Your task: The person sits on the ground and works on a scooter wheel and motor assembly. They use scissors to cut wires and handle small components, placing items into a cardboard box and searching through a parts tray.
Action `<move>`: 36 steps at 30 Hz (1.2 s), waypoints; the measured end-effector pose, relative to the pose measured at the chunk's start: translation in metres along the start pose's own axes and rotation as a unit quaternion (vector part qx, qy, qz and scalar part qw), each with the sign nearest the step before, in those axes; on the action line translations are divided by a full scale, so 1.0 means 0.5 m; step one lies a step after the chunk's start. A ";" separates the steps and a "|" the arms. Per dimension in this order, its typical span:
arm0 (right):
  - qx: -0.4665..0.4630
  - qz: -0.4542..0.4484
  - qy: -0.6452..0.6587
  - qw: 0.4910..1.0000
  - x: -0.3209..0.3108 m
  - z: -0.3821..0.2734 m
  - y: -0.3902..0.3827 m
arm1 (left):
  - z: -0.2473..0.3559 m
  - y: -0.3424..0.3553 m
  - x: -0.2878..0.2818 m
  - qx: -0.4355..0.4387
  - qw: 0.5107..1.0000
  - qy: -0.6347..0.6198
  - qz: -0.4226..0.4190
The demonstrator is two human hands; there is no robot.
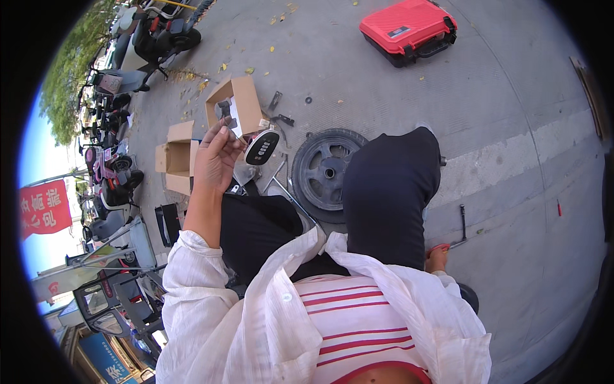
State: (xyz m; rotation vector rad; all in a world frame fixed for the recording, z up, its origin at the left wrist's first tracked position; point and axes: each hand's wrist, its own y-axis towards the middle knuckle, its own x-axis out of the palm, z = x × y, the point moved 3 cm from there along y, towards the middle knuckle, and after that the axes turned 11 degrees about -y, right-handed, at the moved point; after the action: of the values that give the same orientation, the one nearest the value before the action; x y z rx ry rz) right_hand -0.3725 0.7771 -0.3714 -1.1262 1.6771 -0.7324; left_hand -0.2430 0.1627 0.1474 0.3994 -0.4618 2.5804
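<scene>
My left hand (217, 153) is raised at centre left, thumb and fingers closed on a black oval object with a white rim and small button-like marks (259, 148). Just beyond it sits an open cardboard box (248, 96) with parts inside. My right hand (437, 259), partly hidden beside my leg at lower right, grips a red-handled tool (441, 248) near a dark bent bar (462, 221) on the ground. A black spoked wheel with its tyre (314, 176) lies flat between my legs. Metal tools (279, 171) lie left of the wheel.
A second open box (180, 134) lies at left. A red hard case (400, 29) is at the top right, a small red screwdriver (559, 208) at far right. Parked scooters (112, 179) and a red banner (45, 206) line the left side. Small metal brackets (285, 120) lie on the pavement.
</scene>
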 end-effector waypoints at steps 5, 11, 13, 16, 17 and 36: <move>-0.058 -0.069 0.034 0.995 -0.027 -0.180 -0.282 | -0.015 -0.033 -0.092 0.020 0.999 -0.029 0.025; -0.528 -0.261 0.000 0.808 -0.007 -0.574 -0.767 | -0.019 -0.002 -0.120 0.011 0.999 -0.043 -0.023; -0.657 -0.305 -0.083 0.685 0.032 -0.652 -0.970 | -0.010 0.011 -0.132 0.011 0.998 -0.038 -0.041; -0.714 -0.390 -0.236 0.532 0.138 -0.637 -1.226 | 0.006 0.008 -0.153 0.019 0.998 -0.032 -0.054; -0.681 -0.451 -0.300 0.492 0.186 -0.608 -1.269 | 0.012 0.004 -0.163 0.021 0.998 -0.028 -0.055; -0.328 -0.586 -0.640 0.373 0.529 -0.337 -1.352 | 0.050 -0.034 -0.212 0.018 0.995 0.095 -0.034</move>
State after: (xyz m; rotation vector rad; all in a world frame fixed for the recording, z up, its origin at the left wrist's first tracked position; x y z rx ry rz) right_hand -0.3265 0.2623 0.1652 -2.4605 -0.5898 0.3447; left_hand -0.1405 0.1238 0.1362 0.1770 -0.3297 2.5316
